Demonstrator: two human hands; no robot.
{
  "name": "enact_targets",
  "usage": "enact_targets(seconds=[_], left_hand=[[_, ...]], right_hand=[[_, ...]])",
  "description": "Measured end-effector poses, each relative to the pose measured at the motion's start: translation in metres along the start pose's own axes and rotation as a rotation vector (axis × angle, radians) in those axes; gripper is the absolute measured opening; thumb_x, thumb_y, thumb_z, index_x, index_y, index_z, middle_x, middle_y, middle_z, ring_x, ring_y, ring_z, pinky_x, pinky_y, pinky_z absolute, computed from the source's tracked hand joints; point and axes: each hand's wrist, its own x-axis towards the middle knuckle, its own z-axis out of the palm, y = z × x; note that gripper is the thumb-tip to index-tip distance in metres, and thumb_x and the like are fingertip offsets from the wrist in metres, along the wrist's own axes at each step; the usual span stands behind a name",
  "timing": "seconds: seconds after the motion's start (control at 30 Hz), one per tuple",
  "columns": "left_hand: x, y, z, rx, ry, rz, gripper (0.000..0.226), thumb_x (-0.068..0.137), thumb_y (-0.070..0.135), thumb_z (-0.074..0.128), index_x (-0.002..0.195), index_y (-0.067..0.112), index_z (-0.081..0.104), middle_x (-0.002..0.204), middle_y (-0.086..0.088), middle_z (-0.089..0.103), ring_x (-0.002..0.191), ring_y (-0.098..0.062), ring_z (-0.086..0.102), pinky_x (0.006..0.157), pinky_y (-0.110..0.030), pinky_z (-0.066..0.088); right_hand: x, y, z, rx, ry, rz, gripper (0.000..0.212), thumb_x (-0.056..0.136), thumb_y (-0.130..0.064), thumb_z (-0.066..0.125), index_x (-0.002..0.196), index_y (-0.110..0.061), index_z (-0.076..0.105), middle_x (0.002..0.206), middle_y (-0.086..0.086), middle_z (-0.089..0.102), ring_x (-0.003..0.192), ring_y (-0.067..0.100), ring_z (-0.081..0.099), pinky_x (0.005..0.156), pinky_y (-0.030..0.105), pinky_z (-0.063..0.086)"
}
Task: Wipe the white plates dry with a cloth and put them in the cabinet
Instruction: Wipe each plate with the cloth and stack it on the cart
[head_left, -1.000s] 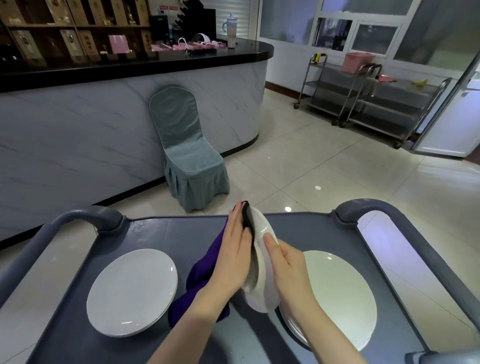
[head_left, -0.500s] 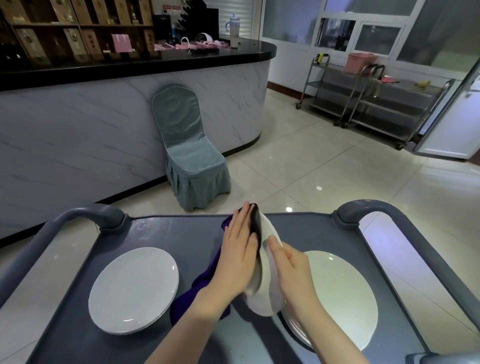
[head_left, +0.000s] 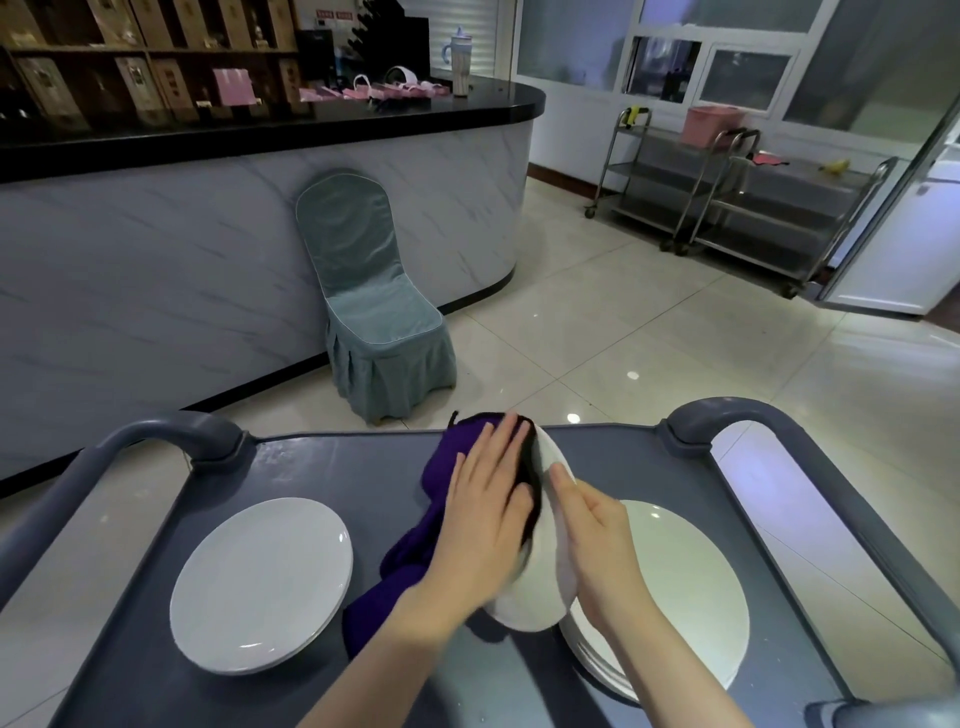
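Head: L hand (head_left: 485, 525), fingers (head_left: 498, 441) straight, presses cloth (head_left: 410, 556) to plate (head_left: 540, 603); R hand (head_left: 597, 540) flat behind.

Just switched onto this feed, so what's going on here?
A person at a grey cart is wiping a white plate held on edge. The left hand presses a purple cloth flat against one face; the right hand braces the other. Flat on the cart lie the left plates and the right stack.

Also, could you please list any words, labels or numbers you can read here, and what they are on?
Nothing here can be read.
Red and white wall signs: too blurred.
Labels on the shelf boxes: too small.
Sticker on the white door: too small.
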Motion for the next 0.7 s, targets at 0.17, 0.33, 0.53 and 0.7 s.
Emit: enact_targets(seconds=[0.17,0.33,0.53,0.7], left_hand=[[0.008,-0.024,-0.02,-0.179,0.02,-0.155,0.057,0.101,0.019,0.035,0.15,0.039,0.015,0.16,0.018,0.02,0.147,0.003,0.017,0.123,-0.033,0.017],[-0.021,-0.031,-0.016,-0.221,0.005,-0.163,0.062,0.101,0.018,0.036,0.152,0.043,0.013,0.16,0.029,0.011,0.148,0.004,0.009,0.118,-0.013,0.009],[0.008,-0.012,-0.019,-0.025,-0.111,-0.025,0.061,0.103,0.012,0.037,0.152,0.04,0.012,0.161,0.025,0.007,0.147,0.006,-0.002,0.122,-0.025,0.003],[0.004,-0.025,-0.024,-0.044,-0.095,0.01,0.062,0.102,0.016,0.037,0.152,0.045,0.015,0.159,0.031,0.009,0.148,0.005,0.005,0.121,-0.018,0.007]], right_hand=[[0.008,-0.013,-0.02,0.09,0.051,0.104,0.042,0.093,-0.041,0.062,0.084,-0.001,0.069,0.083,0.013,0.062,0.075,0.021,0.056,0.069,0.033,0.045],[0.016,-0.022,-0.041,0.15,0.056,0.14,0.04,0.094,-0.049,0.058,0.099,-0.016,0.079,0.108,0.01,0.076,0.099,0.027,0.074,0.079,0.038,0.057],[0.012,-0.013,-0.028,0.112,0.01,0.219,0.041,0.097,-0.042,0.058,0.103,-0.006,0.076,0.108,0.022,0.074,0.1,0.032,0.072,0.089,0.045,0.054],[0.015,-0.017,-0.033,0.144,0.01,0.21,0.038,0.088,-0.046,0.062,0.099,-0.014,0.08,0.107,0.015,0.076,0.099,0.03,0.074,0.076,0.036,0.059]])
